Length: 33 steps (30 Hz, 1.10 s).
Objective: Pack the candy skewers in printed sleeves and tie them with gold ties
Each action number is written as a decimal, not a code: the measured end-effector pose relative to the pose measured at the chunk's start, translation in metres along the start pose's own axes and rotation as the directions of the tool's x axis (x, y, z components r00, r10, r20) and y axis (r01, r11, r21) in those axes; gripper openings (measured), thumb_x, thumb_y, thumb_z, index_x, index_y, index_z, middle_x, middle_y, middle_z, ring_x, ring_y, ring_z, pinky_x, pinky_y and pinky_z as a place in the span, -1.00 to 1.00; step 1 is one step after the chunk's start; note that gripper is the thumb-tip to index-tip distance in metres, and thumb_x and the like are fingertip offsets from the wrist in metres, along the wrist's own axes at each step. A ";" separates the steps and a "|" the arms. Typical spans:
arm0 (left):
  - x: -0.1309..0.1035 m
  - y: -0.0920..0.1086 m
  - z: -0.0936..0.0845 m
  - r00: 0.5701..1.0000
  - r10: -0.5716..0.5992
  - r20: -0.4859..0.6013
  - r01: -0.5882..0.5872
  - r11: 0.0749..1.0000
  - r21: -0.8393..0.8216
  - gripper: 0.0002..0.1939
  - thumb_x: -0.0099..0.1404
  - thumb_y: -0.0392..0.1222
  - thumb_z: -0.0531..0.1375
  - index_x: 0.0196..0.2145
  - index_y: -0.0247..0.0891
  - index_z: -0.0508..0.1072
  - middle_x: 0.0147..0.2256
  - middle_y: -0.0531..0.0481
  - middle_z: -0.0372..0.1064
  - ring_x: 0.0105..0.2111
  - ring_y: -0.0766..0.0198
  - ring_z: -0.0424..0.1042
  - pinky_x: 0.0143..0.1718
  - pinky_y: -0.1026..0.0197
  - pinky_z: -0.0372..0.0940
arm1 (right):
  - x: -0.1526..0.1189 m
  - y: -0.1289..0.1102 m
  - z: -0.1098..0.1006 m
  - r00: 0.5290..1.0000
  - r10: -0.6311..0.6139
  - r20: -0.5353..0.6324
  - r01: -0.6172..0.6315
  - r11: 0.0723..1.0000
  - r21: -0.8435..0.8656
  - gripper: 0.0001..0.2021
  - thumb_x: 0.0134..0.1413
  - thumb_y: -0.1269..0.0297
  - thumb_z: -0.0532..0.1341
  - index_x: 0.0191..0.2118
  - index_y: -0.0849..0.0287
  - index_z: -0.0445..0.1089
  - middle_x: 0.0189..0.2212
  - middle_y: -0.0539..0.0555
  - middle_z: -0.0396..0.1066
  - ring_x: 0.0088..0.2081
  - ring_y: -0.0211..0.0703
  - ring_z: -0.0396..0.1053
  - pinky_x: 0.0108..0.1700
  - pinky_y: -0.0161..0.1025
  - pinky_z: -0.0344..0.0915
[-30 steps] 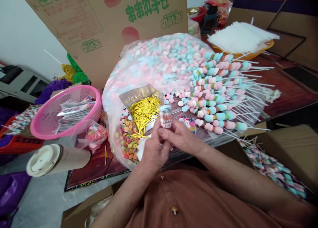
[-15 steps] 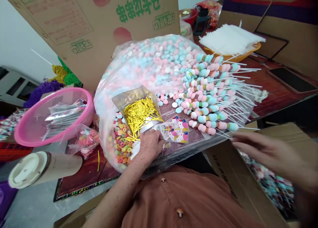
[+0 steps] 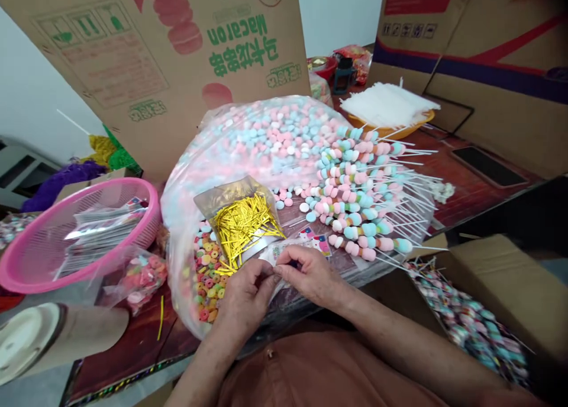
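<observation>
My left hand [image 3: 248, 288] and my right hand [image 3: 310, 275] meet fingertip to fingertip at the near edge of the table. Both are closed in a pinch on the near end of a printed clear plastic bag [image 3: 320, 241], which lies flat with others like it; my fingers partly hide the pinched part. Just beyond my left hand, an open pouch of gold twist ties [image 3: 248, 217] leans on a pile of colourful ring candies [image 3: 208, 277]. To the right of the bags lie stacked marshmallow skewers [image 3: 359, 206], white sticks pointing right.
A big clear bag of pink, blue and white marshmallows [image 3: 266, 129] fills the middle. At left stand a pink basket [image 3: 153, 217] of packaging and a lidded cup [image 3: 89, 336]. White sticks [image 3: 386, 105] fill an orange basket. A carton [image 3: 510, 283] with wrapped skewers stands lower right.
My right hand has come in from the right, beside the skewers, to meet my left hand at the plastic bag. The view has shifted slightly, with more of the large box showing.
</observation>
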State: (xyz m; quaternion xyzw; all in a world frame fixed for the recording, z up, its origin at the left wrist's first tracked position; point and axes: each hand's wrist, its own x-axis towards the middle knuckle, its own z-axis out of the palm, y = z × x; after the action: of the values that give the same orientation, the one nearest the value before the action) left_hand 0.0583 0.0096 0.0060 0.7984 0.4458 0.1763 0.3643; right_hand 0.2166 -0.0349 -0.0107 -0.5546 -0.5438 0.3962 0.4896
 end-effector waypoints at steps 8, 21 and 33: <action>0.010 0.010 -0.003 0.985 0.043 0.169 -0.030 0.997 -0.076 -0.79 0.14 -0.05 0.15 -0.36 -0.22 0.47 -0.42 -0.03 0.42 -0.39 0.21 0.35 -0.38 0.24 0.21 | -0.004 -0.003 -0.023 0.996 -0.071 0.059 0.081 0.977 -0.195 -0.76 -0.02 0.35 0.14 -0.63 0.17 0.12 -0.62 -0.10 0.12 -0.51 -0.32 0.10 -0.47 -0.38 0.03; 0.011 0.017 0.019 0.961 -0.170 0.218 0.265 0.791 -0.552 -0.68 0.01 -0.08 0.28 -0.26 -0.22 0.38 -0.34 0.02 0.38 -0.33 0.28 0.33 -0.31 0.27 0.24 | -0.010 0.008 -0.023 0.940 -0.316 -0.130 0.264 0.913 -0.310 -0.63 0.17 0.19 -0.03 -0.64 0.13 -0.03 -0.67 -0.09 -0.01 -0.58 -0.32 -0.01 -0.52 -0.31 -0.04; 0.021 0.015 -0.042 0.915 -0.048 -0.400 0.105 0.987 0.120 -0.70 0.08 0.01 0.18 -0.27 -0.21 0.43 -0.33 -0.05 0.39 -0.36 0.18 0.34 -0.37 0.21 0.23 | -0.011 0.009 -0.053 0.964 -0.028 -0.266 0.045 0.997 0.059 -0.60 0.15 0.10 0.04 -0.63 0.15 0.03 -0.66 -0.10 -0.03 -0.58 -0.34 -0.04 -0.55 -0.36 -0.03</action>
State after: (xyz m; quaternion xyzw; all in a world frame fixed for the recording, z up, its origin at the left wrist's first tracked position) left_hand 0.0526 0.0403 0.0442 0.7515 0.5524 0.2884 0.2168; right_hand 0.2694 -0.0516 -0.0097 -0.5766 -0.4707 0.3267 0.5825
